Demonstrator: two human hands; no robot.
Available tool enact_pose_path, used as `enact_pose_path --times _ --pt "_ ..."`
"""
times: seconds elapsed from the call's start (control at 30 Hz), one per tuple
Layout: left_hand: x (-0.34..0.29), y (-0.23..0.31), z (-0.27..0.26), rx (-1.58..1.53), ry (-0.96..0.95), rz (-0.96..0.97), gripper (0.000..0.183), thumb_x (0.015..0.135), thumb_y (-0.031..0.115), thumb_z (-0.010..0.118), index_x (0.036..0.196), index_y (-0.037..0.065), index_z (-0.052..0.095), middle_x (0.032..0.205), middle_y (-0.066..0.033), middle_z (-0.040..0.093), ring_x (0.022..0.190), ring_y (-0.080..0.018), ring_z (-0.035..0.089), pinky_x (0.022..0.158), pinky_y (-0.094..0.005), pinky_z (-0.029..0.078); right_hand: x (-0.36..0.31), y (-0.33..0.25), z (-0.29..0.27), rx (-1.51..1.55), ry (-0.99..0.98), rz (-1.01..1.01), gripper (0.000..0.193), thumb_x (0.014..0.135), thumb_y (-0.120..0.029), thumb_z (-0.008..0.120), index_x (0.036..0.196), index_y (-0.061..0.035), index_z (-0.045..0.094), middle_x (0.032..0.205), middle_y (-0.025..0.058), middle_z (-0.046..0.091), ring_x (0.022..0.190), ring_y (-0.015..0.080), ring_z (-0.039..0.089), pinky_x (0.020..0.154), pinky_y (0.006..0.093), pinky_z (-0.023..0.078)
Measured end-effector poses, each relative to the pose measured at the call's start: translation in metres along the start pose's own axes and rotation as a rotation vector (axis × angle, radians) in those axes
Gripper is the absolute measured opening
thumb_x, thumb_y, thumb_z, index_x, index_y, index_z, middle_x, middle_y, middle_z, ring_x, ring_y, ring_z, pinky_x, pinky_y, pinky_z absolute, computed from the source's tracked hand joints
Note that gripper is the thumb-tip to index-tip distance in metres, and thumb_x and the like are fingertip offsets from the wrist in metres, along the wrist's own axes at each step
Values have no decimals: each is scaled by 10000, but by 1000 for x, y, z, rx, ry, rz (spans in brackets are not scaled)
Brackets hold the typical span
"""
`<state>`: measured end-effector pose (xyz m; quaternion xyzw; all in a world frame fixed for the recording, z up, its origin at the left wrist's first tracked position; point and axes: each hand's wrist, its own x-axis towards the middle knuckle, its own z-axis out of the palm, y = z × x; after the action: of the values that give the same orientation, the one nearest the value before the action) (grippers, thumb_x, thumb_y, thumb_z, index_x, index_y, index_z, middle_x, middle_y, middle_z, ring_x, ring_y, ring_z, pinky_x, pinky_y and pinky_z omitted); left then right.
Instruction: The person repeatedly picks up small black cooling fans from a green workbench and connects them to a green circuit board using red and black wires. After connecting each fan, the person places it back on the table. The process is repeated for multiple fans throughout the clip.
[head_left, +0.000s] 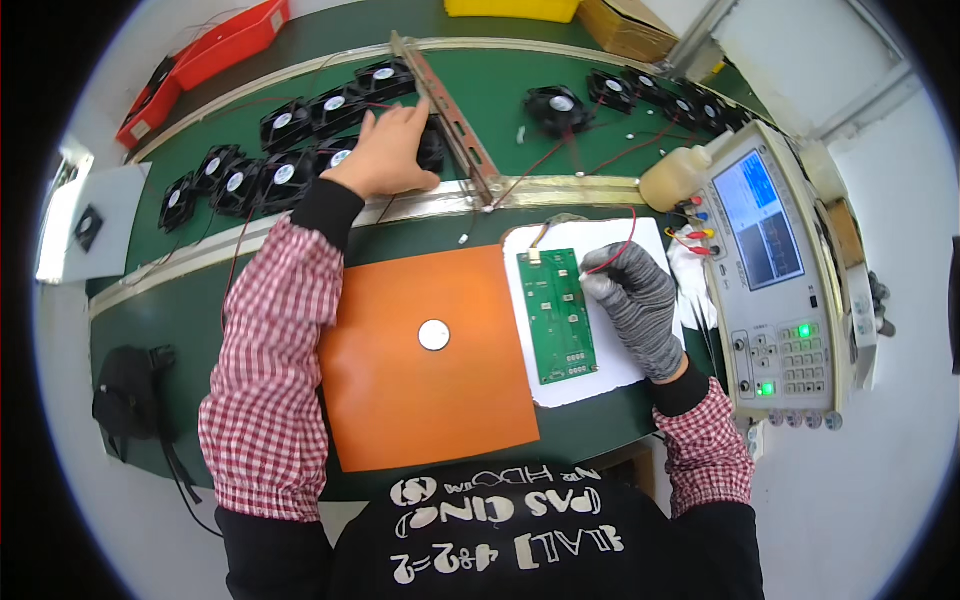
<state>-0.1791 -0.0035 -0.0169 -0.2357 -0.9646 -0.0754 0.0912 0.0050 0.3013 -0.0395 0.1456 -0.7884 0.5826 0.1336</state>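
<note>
At the orange mat's 12 o'clock, the left hand spreads its fingers over black fans, no hold visible. At 3 o'clock, the right hand pinches a red wire by the circuit board; snagging could drag the board.

Sighted: bench with green top, crossed by pale strip close on the near side of left fingers. Recorded directly on bench: black fans, under left fingers and to their left; second cluster of fans, beyond right fingers; slotted metal rail, just right of left fingers; cream bottle, right of right fingers and farther off; white pad, beneath right fingers; orange mat, left of right fingers.
</note>
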Motion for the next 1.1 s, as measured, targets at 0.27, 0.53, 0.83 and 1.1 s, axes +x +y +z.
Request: enact_pose_path --times 0.27,0.53,0.83,1.1 --pt "-97 138 -74 -697 533 418 742 585 180 867 1199 -11 498 1207 -211 504 1109 -367 535 893 -412 483 -6 -50 22 353 -332 294 372 807 -161 811 1123 -20 675 888 6 670 828 112 625 785 272 507" --pt "-136 11 -142 288 1158 194 428 799 285 832 1021 17 582 1023 -107 641 943 -217 606 812 -333 513 -26 -58 6 540 -1178 285 152 848 -131 744 941 -19 703 931 63 611 921 191 646 787 324 522" --pt "-174 66 -40 -880 94 -154 187 899 115 620 1076 66 584 1006 -83 558 923 -192 578 787 -304 491 10 -12 -9 -144 -291 29 136 849 -62 714 978 -28 687 908 71 660 887 187 657 838 299 518" --pt "-174 103 -49 -406 -34 251 946 530 311 911 1361 93 514 1242 -124 512 1140 -332 484 1002 -474 333 3 6 -4 -296 -260 -85 162 844 -37 666 1004 -61 670 957 115 616 926 282 621 869 378 499"
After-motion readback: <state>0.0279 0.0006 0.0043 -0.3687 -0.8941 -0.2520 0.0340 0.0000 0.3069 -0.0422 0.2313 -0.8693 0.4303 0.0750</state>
